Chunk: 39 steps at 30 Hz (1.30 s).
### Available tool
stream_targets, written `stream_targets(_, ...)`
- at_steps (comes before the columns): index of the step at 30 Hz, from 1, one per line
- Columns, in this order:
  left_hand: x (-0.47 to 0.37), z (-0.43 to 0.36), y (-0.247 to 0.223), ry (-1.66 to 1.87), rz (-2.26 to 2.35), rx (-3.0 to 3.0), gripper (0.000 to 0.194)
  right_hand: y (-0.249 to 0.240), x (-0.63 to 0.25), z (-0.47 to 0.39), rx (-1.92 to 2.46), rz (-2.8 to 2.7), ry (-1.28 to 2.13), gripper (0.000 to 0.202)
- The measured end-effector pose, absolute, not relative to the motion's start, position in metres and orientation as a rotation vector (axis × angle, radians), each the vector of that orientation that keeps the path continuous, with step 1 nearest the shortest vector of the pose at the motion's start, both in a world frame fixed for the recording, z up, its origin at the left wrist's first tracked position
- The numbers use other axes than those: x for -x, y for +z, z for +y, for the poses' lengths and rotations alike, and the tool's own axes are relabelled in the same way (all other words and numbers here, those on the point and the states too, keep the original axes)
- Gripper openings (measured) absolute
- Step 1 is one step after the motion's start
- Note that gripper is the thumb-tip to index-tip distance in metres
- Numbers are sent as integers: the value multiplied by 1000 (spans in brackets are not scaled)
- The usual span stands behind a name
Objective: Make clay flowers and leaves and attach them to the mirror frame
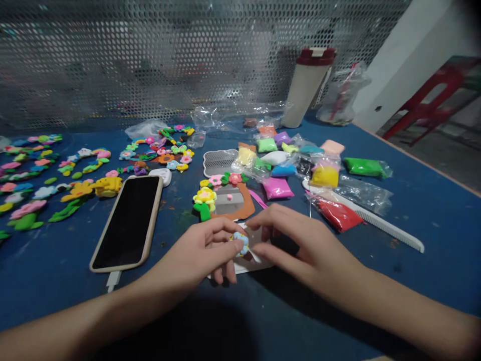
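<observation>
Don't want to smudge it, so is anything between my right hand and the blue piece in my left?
A thin white sliver shows between your right hand and the blue piece; what it is, I can't tell. Nothing else visible.

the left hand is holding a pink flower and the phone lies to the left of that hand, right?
The color is wrong: the flower held in the left hand is light blue, as the head view shows. The phone does lie to that hand's left.

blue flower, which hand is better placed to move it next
Probably the left hand: it holds the blue flower, while the right hand is beside it, thumb and forefinger apart.
</observation>
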<state>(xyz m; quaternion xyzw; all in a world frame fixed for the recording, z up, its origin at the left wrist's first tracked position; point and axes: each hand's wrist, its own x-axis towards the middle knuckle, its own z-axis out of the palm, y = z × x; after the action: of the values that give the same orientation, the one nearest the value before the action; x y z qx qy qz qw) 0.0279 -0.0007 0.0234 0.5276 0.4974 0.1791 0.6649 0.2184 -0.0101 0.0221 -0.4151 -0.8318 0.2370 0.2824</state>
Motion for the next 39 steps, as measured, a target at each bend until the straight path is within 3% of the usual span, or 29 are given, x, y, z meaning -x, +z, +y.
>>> stream_targets(3,-27,-1,25,364,1131,-1238,31,34,-239,3,1385,-2211,280,9)
stream_targets(5,-25,-2,26,349,1162,-1321,30,37,-259,11,1725,-2218,111,16)
stream_targets(8,-23,-3,25,363,1195,-1624,23,32,-282,17,2053,-2303,161,33)
stream_targets(11,-22,-3,22,367,1141,-1992,19,23,-284,15,2181,-2310,178,34)
stream_targets(18,-22,-4,18,141,1276,-2304,33,17,-260,12,2306,-2303,-258,28)
stream_targets(23,-20,-7,18,177,1373,-2429,38,20,-261,16,2301,-2298,-191,27)
stream_targets(27,-12,-13,15,469,1295,-2659,25,22,-262,21,2278,-2269,-92,22)
stream_targets(31,-4,-23,12,787,866,-2936,24,26,-270,30,2227,-2167,107,27)
stream_targets(35,-3,-30,11,776,497,-3061,32,39,-282,27,2094,-1957,263,28)
stream_targets(39,-7,-27,7,786,778,-3114,36,46,-274,14,1679,-1514,460,24)
